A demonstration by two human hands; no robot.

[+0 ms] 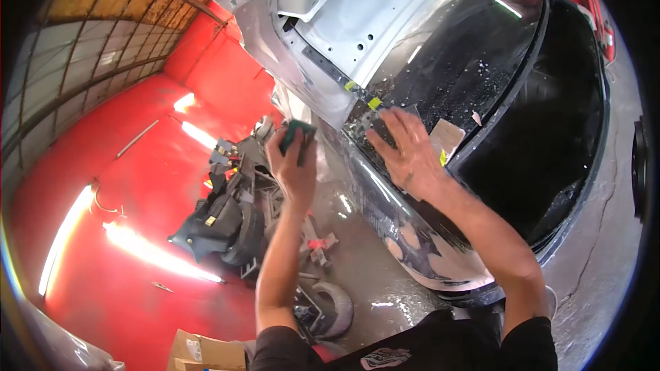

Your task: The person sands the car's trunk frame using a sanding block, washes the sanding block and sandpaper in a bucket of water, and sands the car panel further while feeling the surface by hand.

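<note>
Left hand (294,168), fingers curled round green block (298,135); right hand (411,153), fingers spread over car (450,264); cardboard box (228,356), seven o'clock.

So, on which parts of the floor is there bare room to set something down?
Bare: the cracked floor right of the car, towards the black round object; also the shiny patch between the car and the lower tire. Crowded: near the red wall, where a heap of parts sits.

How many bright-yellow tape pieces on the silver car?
3: first piece, second piece beyond the bare right hand; third piece beside the pale rectangular patch. The hand may hide more.
</note>
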